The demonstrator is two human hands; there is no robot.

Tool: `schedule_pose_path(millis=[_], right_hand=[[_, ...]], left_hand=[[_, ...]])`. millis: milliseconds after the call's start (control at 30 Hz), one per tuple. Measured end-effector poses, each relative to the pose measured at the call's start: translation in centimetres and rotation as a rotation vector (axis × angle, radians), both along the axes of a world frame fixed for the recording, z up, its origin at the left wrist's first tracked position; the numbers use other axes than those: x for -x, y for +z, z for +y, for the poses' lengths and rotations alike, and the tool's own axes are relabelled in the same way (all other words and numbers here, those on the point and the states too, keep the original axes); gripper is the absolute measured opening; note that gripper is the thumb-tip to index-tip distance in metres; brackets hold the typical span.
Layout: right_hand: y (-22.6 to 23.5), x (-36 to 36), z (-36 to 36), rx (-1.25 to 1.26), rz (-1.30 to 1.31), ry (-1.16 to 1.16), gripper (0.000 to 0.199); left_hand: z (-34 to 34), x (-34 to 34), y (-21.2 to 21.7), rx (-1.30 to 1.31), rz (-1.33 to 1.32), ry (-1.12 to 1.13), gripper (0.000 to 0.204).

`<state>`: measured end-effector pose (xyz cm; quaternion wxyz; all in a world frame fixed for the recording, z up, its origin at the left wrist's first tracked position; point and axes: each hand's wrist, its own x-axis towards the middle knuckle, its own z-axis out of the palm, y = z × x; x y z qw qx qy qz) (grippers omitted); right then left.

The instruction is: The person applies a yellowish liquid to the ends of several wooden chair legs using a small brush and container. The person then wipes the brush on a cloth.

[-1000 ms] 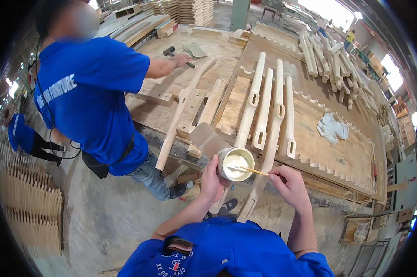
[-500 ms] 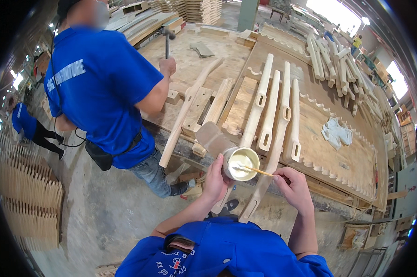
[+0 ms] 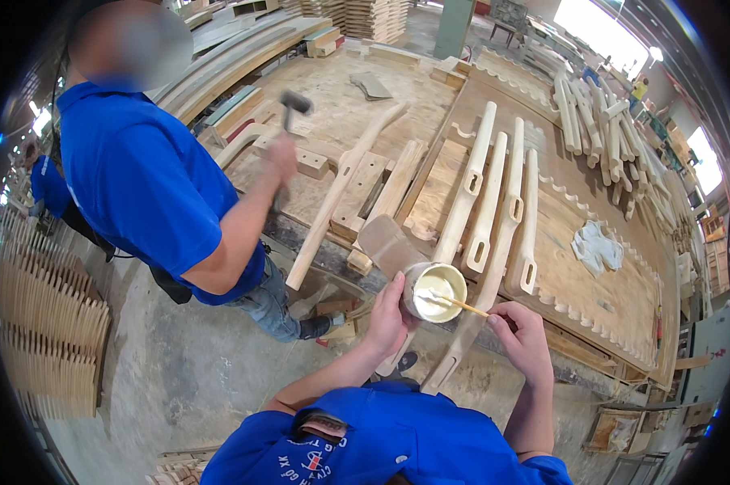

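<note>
My left hand (image 3: 387, 320) is wrapped around the side of a round pot (image 3: 420, 309) of creamy white glue or paint, its mouth tilted up. Between the fingers and thumb of my right hand (image 3: 521, 330) is a thin wooden stick (image 3: 467, 306), its far end dipped in the white stuff. Just beyond the pot, several pale wooden legs with oval slots lie side by side on the bench, among them a long slotted leg (image 3: 494, 271) that reaches over the near edge. A brownish flat flap (image 3: 385, 242) sticks out behind the pot.
To the left a co-worker in a blue shirt (image 3: 138, 178) holds a hammer (image 3: 294, 109) by a wooden leg (image 3: 344, 174). White gloves (image 3: 597, 247) lie on the scallop-edged board (image 3: 559, 303). A heap of wooden pieces (image 3: 603, 133) fills the far right; stacked slats (image 3: 49, 323) stand left.
The co-worker has leaned nearer and swung the hammer arm, which is blurred now. My hands keep their hold on pot and stick; the whole view has shifted slightly.
</note>
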<state>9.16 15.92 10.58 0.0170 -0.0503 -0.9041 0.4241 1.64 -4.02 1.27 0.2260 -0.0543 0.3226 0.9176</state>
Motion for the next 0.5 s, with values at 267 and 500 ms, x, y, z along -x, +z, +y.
schedule_pose_path(millis=[267,500], right_hand=[[-0.06,-0.21,-0.15,0.022,0.025,0.006,0.014],[-0.06,-0.27,-0.08,0.012,0.043,0.013,0.014]], left_hand=[[0.04,-0.27,-0.06,-0.026,0.016,0.004,0.043],[0.18,-0.27,0.31,-0.048,0.0,0.033,0.038]])
